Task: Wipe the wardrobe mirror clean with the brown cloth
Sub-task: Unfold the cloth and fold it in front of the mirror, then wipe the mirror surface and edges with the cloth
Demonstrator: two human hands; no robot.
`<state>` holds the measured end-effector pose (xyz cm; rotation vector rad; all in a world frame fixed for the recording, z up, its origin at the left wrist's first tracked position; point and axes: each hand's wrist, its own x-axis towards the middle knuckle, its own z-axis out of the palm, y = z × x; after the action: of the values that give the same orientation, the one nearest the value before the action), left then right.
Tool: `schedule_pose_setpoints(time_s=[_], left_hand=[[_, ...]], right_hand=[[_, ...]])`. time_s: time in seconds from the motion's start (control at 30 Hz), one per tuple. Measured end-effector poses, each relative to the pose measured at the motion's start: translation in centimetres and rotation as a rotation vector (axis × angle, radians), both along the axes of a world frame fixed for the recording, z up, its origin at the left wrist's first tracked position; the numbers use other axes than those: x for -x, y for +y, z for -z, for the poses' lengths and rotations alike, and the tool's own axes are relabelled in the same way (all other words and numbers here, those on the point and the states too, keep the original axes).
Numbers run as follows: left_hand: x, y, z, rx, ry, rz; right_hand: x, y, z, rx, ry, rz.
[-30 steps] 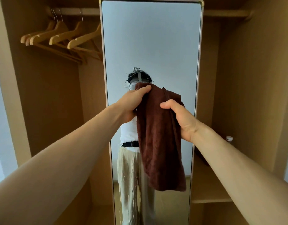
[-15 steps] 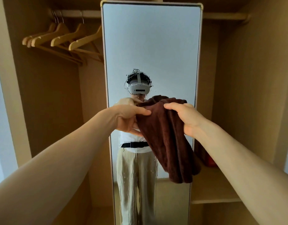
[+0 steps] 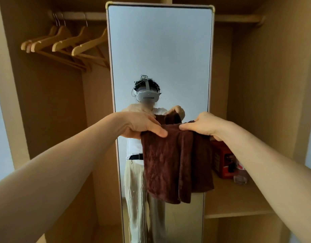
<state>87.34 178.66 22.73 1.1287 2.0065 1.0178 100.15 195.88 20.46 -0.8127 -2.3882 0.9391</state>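
Note:
A tall narrow mirror with a pale frame stands upright in the middle of the open wardrobe. The brown cloth hangs in front of its lower half, folded over itself. My left hand pinches the cloth's top left edge, thumb on the near side. My right hand grips the top right edge. Both hands are level, at about chest height in the reflection. The mirror shows the person holding the cloth.
Several wooden hangers hang from the rail at the upper left. A wooden shelf on the right carries a red box and a clear bottle. Wardrobe walls close in on both sides.
Both hands came down from head height to chest height and moved apart, spreading the cloth's top edge wider. The red box on the shelf came into view.

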Motion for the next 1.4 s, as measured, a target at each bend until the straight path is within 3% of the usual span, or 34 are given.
schedule_pose_setpoints(time_s=[0.07, 0.13, 0.23, 0.47, 0.57, 0.7, 0.87, 1.0, 1.1, 1.2, 1.33, 1.4], left_hand=[[-0.4, 0.3, 0.0, 0.102, 0.327, -0.072], [-0.5, 0.9, 0.1, 0.076, 0.571, -0.14], [-1.0, 1.1, 0.3, 0.053, 0.698, -0.196], [-0.8, 1.1, 0.6, -0.157, 0.476, -0.377], [-1.1, 1.0, -0.1, -0.263, 0.271, -0.391], [-1.9, 1.5, -1.5, -0.411, 0.144, -0.381], [-2.9, 2.4, -3.1, -0.659, -0.051, -0.359], [-3.4, 3.0, -4.5, -0.794, -0.137, -0.325], [-3.5, 2.7, -5.4, -0.771, -0.053, -0.311], [-3.5, 2.4, -6.4, -0.761, 0.197, -0.407], [-3.6, 2.2, -7.9, -0.782, 0.403, -0.421], [-3.6, 2.6, -8.8, -0.741, 0.408, -0.421]], right_hand=[[0.0, 0.2, -0.1, 0.131, 0.005, -0.066], [0.1, 0.2, 0.1, 0.231, 0.048, -0.102], [0.3, -0.1, 0.5, 0.195, 0.084, -0.077], [-0.5, -2.3, 0.1, -0.315, 0.187, -0.026], [-0.9, -3.8, -0.4, -0.205, 0.21, -0.177], [0.0, -4.9, -0.5, -0.097, 0.26, -0.343], [1.9, -5.7, -1.3, -0.223, 0.376, -0.233], [3.1, -5.1, -2.3, -0.238, 0.611, -0.209], [3.1, -3.3, -3.4, -0.198, 0.671, -0.227], [3.2, -2.0, -4.7, -0.284, 0.637, -0.225], [3.3, -1.2, -7.0, -0.629, 0.629, -0.157], [3.5, -1.0, -8.4, -0.867, 0.625, -0.126]])
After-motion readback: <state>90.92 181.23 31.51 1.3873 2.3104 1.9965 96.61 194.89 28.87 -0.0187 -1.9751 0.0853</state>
